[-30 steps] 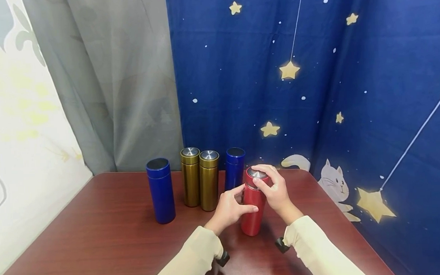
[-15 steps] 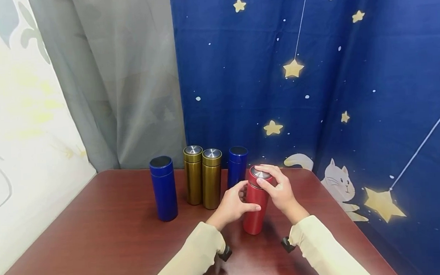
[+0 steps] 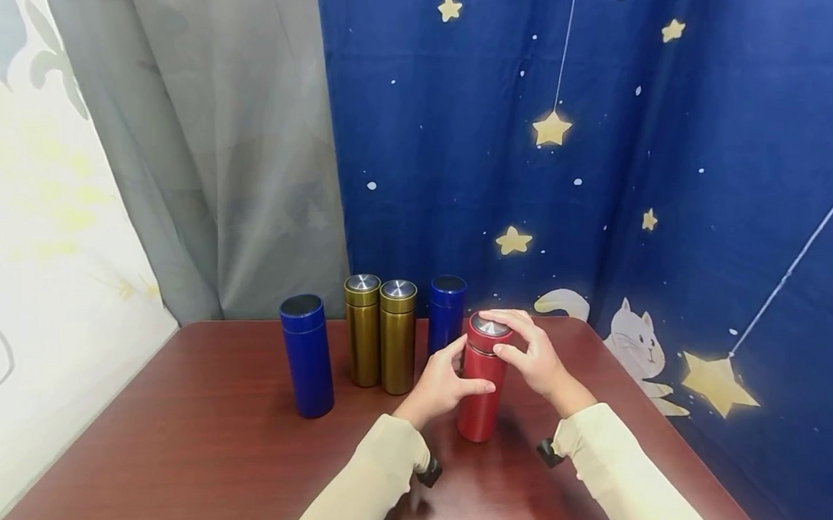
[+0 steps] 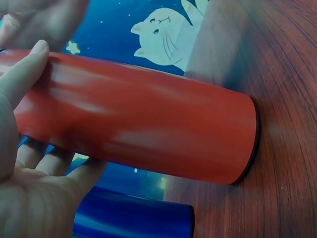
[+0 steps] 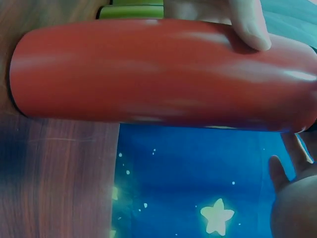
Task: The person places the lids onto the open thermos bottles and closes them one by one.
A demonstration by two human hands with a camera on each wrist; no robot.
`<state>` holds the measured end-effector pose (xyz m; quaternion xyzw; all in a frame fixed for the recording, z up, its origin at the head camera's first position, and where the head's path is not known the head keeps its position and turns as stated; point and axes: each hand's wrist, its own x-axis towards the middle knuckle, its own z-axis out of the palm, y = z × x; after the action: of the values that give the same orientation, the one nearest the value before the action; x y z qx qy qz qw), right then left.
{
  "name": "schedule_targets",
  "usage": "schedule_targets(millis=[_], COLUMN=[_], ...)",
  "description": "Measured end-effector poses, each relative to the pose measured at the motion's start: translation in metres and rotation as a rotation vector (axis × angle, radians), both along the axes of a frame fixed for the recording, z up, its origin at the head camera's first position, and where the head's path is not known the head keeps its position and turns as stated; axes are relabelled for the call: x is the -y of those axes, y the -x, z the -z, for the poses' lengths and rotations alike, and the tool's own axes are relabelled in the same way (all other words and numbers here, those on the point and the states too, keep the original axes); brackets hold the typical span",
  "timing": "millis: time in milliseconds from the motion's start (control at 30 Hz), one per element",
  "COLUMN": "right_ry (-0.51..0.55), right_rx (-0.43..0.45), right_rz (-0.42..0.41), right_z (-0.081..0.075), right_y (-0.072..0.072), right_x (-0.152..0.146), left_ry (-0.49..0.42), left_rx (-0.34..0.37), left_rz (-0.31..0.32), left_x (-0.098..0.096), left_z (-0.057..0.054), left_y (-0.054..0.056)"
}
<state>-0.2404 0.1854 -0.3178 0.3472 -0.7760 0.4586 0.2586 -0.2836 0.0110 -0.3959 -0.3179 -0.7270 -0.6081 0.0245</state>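
A red thermos flask (image 3: pixel 478 411) stands upright on the table, its silver-topped red lid (image 3: pixel 488 336) at the upper end. A thin metallic ring shows between lid and body. My left hand (image 3: pixel 438 387) grips the flask's upper body, thumb across the near side and the other fingers behind it. My right hand (image 3: pixel 535 357) holds the lid from the right, fingers over the far side of the top and thumb at the near edge. In the left wrist view the flask's body (image 4: pixel 148 119) fills the middle, with its dark base at the tabletop.
Two gold thermos flasks (image 3: pixel 398 349) stand side by side left of the red one. One blue flask (image 3: pixel 307 363) is farther left; another blue flask (image 3: pixel 447 312) stands behind my left hand. The brown table (image 3: pixel 188 436) ends against grey and blue curtains (image 3: pixel 453 136).
My right thumb has shifted slightly down and right at the lid's near edge. The left hand keeps its grip, and the red flask stays in place. The head view shifts a little.
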Motion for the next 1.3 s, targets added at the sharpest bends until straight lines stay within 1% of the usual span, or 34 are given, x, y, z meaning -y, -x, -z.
schedule_targets(millis=[67, 200, 300, 433, 633, 933, 1133, 1233, 1300], right_ry=[-0.015, -0.056, -0.087, -0.101, -0.087, -0.079, -0.074, -0.078, -0.084], right_rx=[-0.034, -0.097, -0.117, -0.134, -0.135, -0.192, -0.229, -0.254, -0.254], right_rz=[0.016, 0.062, 0.084, 0.104, 0.128, 0.109, 0.113, 0.120, 0.120], right_z=[-0.002, 0.013, 0.024, 0.024, 0.022, 0.025, 0.026, 0.021, 0.012], right_y=[0.000, 0.017, 0.028, 0.028, 0.027, 0.031, 0.032, 0.027, 0.020], right_x=[0.000, -0.008, -0.014, -0.013, -0.013, -0.013, -0.011, -0.007, -0.003], left_ry=[-0.002, 0.009, 0.017, 0.024, 0.019, 0.018, 0.024, 0.029, 0.028], left_rx=[0.007, 0.017, 0.018, 0.026, 0.023, 0.030, 0.037, 0.046, 0.046], left_rz=[-0.003, -0.015, -0.021, -0.028, -0.018, -0.001, -0.014, -0.008, -0.010], left_x=[0.000, -0.001, -0.001, -0.001, -0.001, 0.000, 0.001, 0.001, 0.001], left_z=[-0.001, -0.002, -0.002, -0.002, -0.004, -0.003, -0.003, -0.004, -0.004], left_y=[0.000, -0.001, -0.001, -0.001, -0.001, -0.001, -0.001, -0.001, -0.001])
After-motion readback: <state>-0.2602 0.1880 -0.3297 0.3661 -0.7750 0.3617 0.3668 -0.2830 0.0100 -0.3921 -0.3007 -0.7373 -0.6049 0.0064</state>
